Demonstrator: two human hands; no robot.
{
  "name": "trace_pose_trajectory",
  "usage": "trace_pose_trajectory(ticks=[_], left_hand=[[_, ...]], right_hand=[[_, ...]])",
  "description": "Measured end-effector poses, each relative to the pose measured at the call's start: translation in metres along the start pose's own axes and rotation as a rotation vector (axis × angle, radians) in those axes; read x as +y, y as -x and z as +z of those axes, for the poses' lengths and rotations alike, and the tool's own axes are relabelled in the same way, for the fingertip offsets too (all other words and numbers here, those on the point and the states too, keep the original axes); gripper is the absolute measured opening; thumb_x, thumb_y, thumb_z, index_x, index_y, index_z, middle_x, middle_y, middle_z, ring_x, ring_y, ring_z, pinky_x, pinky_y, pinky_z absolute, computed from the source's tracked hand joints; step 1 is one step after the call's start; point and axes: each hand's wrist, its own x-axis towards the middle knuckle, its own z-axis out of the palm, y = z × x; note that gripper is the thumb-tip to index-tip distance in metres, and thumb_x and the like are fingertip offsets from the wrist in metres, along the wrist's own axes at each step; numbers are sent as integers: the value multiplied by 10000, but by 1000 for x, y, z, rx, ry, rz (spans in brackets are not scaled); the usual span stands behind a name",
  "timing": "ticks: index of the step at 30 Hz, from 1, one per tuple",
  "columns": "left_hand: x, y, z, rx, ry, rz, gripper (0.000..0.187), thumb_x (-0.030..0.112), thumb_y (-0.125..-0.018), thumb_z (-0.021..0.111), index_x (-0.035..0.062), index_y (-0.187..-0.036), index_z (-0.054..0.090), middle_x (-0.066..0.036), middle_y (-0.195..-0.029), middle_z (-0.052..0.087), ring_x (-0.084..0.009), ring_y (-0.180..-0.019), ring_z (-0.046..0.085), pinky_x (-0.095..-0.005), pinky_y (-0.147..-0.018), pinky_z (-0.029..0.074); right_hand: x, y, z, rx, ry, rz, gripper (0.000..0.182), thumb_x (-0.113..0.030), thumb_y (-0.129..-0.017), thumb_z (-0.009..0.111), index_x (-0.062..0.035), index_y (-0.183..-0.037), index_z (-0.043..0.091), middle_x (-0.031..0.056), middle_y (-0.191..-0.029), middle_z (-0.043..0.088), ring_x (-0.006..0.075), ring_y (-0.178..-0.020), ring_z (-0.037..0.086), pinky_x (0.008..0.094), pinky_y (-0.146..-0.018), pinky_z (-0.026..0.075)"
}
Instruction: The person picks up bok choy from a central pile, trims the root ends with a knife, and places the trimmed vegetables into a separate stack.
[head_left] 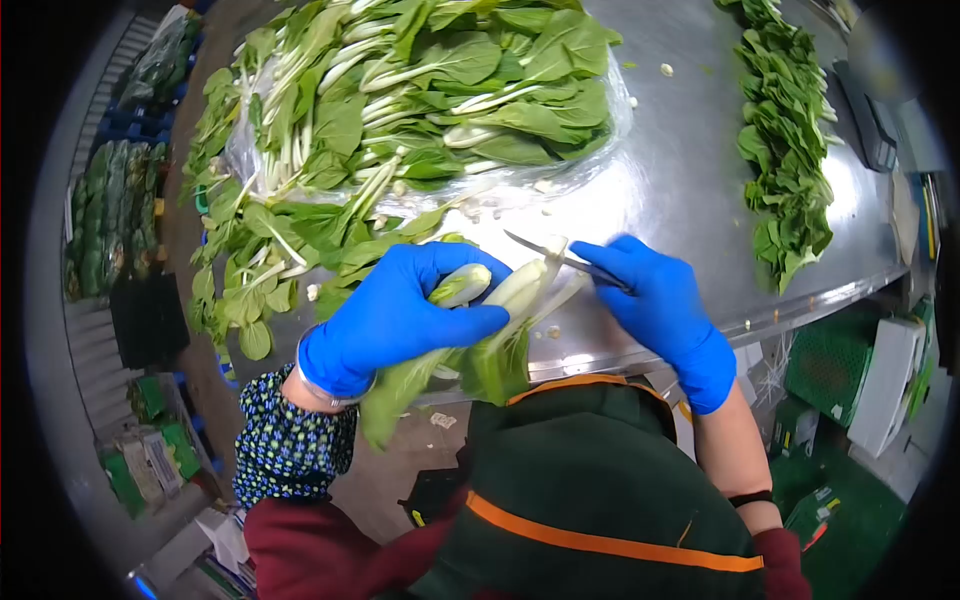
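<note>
In a blue glove, my left hand (410, 315) is closed around a few stalks of bok choy (515, 300), their pale stem ends pointing up and right and their leaves hanging down. My right hand (650, 305), gloved in blue too, grips a small knife (575, 263) by its dark handle. The blade lies at the white base of one stalk, partly hidden behind it. Just beyond my hands, a large heap of leafy bok choy (470, 70) rests on clear plastic (600, 150). Loose leaves (265, 265) spill off its left side.
Under everything is a metal table (680, 150), with small cut bits on it. A long row of bok choy (785, 150) lies along its right side, beside a dark flat device (865, 115). Green crates (830, 365) stand low at right; bagged vegetables (115, 215) sit at left.
</note>
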Motion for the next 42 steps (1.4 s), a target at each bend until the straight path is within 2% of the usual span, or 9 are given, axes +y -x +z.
trace_pose_trajectory(ticks=[4, 11, 12, 16, 19, 22, 23, 26, 42], left_hand=[[-25, -6, 12, -9, -27, -50, 273, 209, -730, 674, 17, -917, 622, -72, -854, 621, -146, -761, 573, -272, -718, 442], [-26, 12, 24, 46, -1059, 320, 327, 157, -631, 710, 107, -946, 635, -71, -802, 592, -255, -759, 535, -339, -663, 449], [-28, 17, 20, 70, -1301, 86, 441, 170, -596, 715, 127, -1018, 596, -68, -797, 574, -269, -789, 525, -367, -693, 441], [-46, 22, 10, 231, -839, 340, 582, 257, -663, 689, 147, -1189, 467, -105, -814, 563, -297, -775, 535, -395, -669, 443], [-55, 16, 23, 60, -817, 185, 497, 275, -706, 660, 135, -1155, 498, -133, -771, 556, -323, -728, 546, -413, -644, 444], [-72, -2, -38, 266, -1016, -23, 333, 212, -734, 617, 98, -1044, 575, -178, -836, 598, -332, -767, 580, -407, -684, 461], [-95, -10, -69, 382, -1044, 166, 312, 163, -733, 596, 77, -1032, 578, -177, -918, 602, -328, -829, 582, -393, -722, 466], [-139, -65, -128, 739, -964, 339, 348, 135, -704, 642, 17, -1022, 565, -173, -920, 600, -336, -859, 569, -371, -744, 460], [-193, -91, -139, 683, -886, 259, 369, 264, -703, 678, 67, -1001, 585, -125, -922, 608, -300, -849, 580, -353, -737, 460]], right_hand=[[-28, 11, -3, -77, -769, 471, 272, -116, -781, 613, -78, -1050, 599, 35, -744, 572, 89, -647, 490, 237, -611, 422], [-39, 14, 16, -162, -364, 254, 214, -156, -740, 672, -32, -905, 616, 25, -678, 543, 77, -637, 469, 228, -593, 415], [-38, 15, 22, -58, -301, 280, 199, -143, -740, 665, -34, -899, 618, 23, -679, 551, 74, -618, 489, 226, -570, 421], [-53, 5, 12, -237, -841, 611, 213, -135, -797, 599, -45, -989, 607, 9, -705, 575, 49, -548, 459, 201, -502, 399], [-65, -3, 7, -296, -1129, 792, 232, -156, -833, 553, -37, -1027, 597, 13, -715, 580, 31, -507, 417, 179, -459, 357], [-29, 20, 4, -115, -962, 819, 250, -175, -853, 523, -37, -1049, 591, 24, -729, 592, 28, -466, 402, 174, -428, 331], [-22, 24, 2, -56, -909, 871, 257, -179, -854, 525, -38, -1059, 588, 25, -732, 595, 29, -467, 406, 176, -429, 334], [-21, 28, 2, -37, -930, 874, 251, -174, -857, 523, -40, -1057, 594, 22, -746, 599, 20, -495, 412, 170, -453, 341], [-52, 14, 15, 35, -732, 415, 254, -35, -803, 565, -70, -1050, 608, 51, -803, 586, 71, -695, 528, 211, -634, 431]])
